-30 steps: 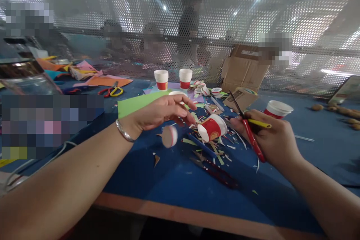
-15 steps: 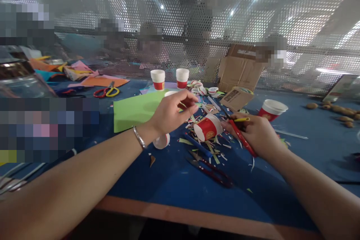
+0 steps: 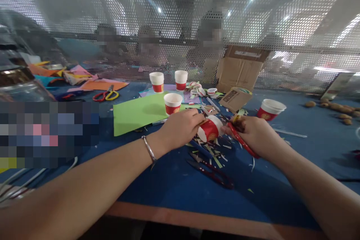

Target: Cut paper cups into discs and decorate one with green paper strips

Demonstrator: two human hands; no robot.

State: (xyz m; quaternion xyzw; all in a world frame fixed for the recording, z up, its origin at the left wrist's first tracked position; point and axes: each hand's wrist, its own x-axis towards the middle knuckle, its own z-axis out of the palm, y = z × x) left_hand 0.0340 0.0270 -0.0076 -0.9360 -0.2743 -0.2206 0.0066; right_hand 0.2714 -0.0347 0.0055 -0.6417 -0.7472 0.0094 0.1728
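A red and white paper cup lies on its side over paper scraps in front of me. My left hand is closed on its left end, with the thumb out of sight. Red and yellow scissors are in my right hand, their blades pointing up and left; its fingertips are close to the cup's right end, and whether they touch it I cannot tell. Below the cup lie dark red-handled scissors and a blue pen-like stick, partly under my left hand.
An upright paper cup stands by a green sheet; cup stacks stand behind. Another cup leans at right. A cardboard box is against the perforated panel. More scissors and coloured paper lie left.
My left hand has come down and right, from above the table onto the cup. The cup has shifted slightly right. My right hand stays nearly in place with the scissors, their yellow handle now closer in.
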